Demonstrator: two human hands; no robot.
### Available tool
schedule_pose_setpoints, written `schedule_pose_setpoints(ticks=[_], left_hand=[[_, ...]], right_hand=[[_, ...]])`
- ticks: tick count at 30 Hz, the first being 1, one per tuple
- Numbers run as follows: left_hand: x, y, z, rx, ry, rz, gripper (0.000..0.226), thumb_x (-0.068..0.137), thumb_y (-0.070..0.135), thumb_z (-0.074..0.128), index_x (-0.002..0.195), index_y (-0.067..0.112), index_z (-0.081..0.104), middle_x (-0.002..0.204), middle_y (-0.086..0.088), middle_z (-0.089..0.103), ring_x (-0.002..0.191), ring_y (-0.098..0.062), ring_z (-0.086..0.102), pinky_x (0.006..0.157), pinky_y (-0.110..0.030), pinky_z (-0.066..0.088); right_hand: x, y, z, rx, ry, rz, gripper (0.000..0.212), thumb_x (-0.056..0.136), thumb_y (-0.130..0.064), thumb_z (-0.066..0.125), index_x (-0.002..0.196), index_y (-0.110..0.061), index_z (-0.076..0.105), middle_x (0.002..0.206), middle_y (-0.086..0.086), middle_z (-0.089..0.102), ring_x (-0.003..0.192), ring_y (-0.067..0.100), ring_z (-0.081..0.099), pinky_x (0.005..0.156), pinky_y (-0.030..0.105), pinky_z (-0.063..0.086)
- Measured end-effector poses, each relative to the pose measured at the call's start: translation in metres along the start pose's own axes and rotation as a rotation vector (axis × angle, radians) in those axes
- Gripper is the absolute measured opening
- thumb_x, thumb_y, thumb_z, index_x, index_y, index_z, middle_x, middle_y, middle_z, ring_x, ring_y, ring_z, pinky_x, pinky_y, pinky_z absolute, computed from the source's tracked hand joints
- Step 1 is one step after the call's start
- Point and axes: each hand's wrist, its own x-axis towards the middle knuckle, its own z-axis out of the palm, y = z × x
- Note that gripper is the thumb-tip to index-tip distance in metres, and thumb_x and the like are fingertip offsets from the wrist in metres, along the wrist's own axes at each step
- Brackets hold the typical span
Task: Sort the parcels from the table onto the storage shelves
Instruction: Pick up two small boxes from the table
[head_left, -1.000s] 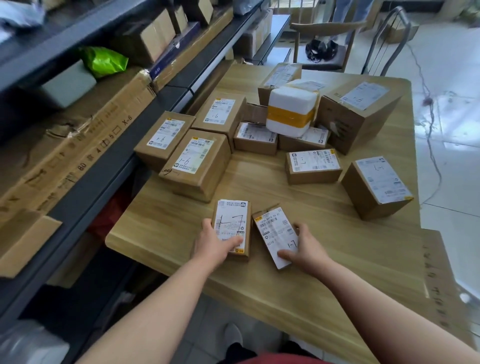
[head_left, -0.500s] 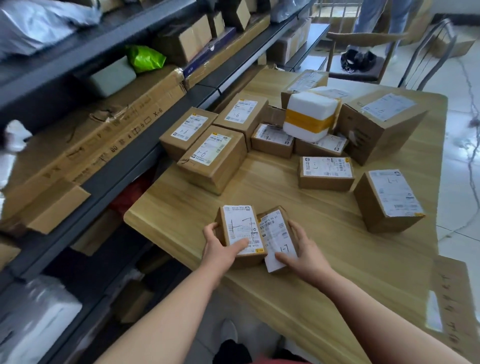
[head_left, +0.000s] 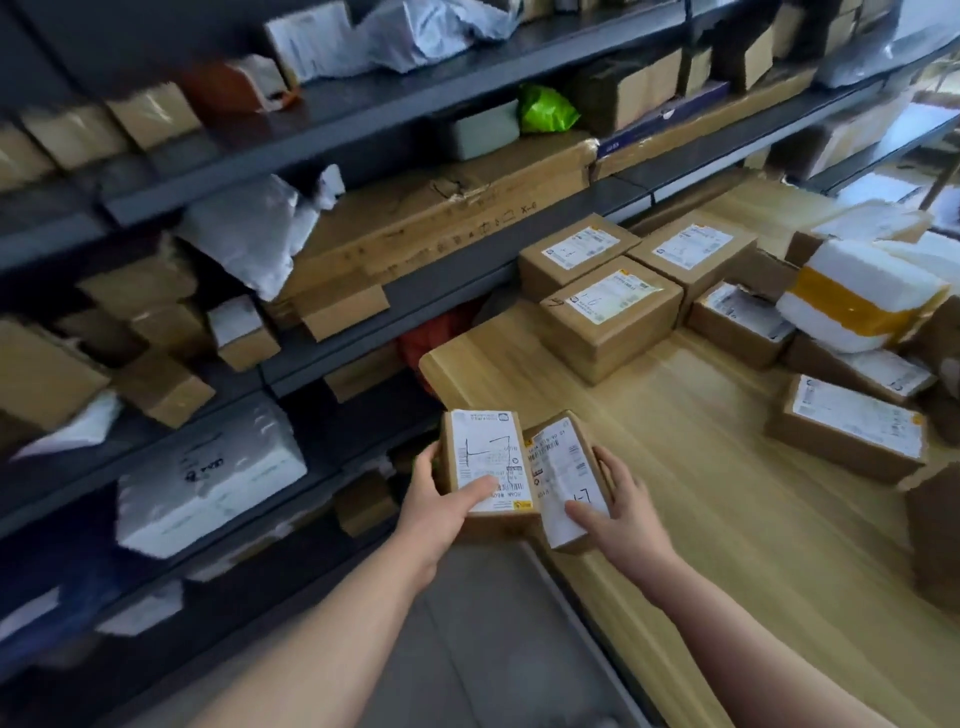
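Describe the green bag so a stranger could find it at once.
Start at the dark shelves left of the wooden table. Behind the right end of the long flat carton, beside a grey block, lies the green bag. It is the only bright green thing among brown and white parcels.

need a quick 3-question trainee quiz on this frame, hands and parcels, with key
1. True or false: the left hand grips the left parcel and the right hand grips the right parcel, held side by side.
2. Where does the white box with yellow tape rest? A) on a shelf B) on other parcels on the table C) on the floor
3. Fill in: the green bag lies on the ___.
Key: 1 true; 2 B; 3 shelves.
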Motion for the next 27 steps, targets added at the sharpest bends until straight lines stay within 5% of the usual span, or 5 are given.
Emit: schedule_pose_setpoints(ticks=[4,11,14,18,27], left_hand=[[-0.021,-0.021,-0.069,-0.078,0.179,-0.011,0.092,0.071,0.033,0.084,0.145,0.038,0.029,0.120,0.010,0.061,0.111,-0.015,0.057,0.102,-0.041,0.045],[-0.084,-0.078,-0.206,-0.212,0.366,-0.024,0.092,0.073,0.036,0.083,0.145,0.039,0.027,0.125,0.010,0.059,0.112,-0.014,0.054,0.090,-0.031,0.037],[-0.116,-0.105,-0.264,-0.257,0.432,-0.022,0.089,0.073,0.033,0.083,0.144,0.040,0.029,0.124,0.011,0.059,0.111,-0.013,0.055,0.088,-0.030,0.039],[-0.158,-0.142,-0.338,-0.299,0.518,-0.005,0.090,0.072,0.035,0.083,0.143,0.042,0.028,0.123,0.016,0.057,0.105,-0.005,0.055,0.087,-0.029,0.039],[-0.265,-0.228,-0.465,-0.470,0.915,-0.033,0.085,0.073,0.028,0.083,0.141,0.036,0.033,0.111,0.019,0.060,0.097,0.001,0.057,0.069,-0.019,0.045]], right_hand=[[-0.007,-0.042,0.054,-0.038,-0.119,-0.069,0.079,0.083,-0.029,0.070,0.147,-0.040,0.025,0.129,0.002,0.039,0.107,0.019,0.053,0.094,0.044,0.049],[-0.058,-0.108,0.174,-0.037,-0.289,-0.200,0.075,0.087,-0.022,0.068,0.147,-0.035,0.026,0.142,0.005,0.041,0.122,0.023,0.049,0.101,0.050,0.044],[-0.094,-0.133,0.229,-0.057,-0.318,-0.260,0.074,0.087,-0.023,0.066,0.147,-0.037,0.025,0.137,0.004,0.040,0.110,0.014,0.047,0.095,0.036,0.043],[-0.144,-0.163,0.303,-0.052,-0.424,-0.301,0.072,0.088,-0.024,0.063,0.145,-0.043,0.025,0.127,-0.001,0.036,0.094,0.012,0.050,0.085,0.041,0.052],[-0.246,-0.219,0.454,-0.083,-0.787,-0.471,0.067,0.086,-0.025,0.065,0.141,-0.041,0.031,0.131,-0.004,0.050,0.125,0.020,0.045,0.103,0.049,0.042]])
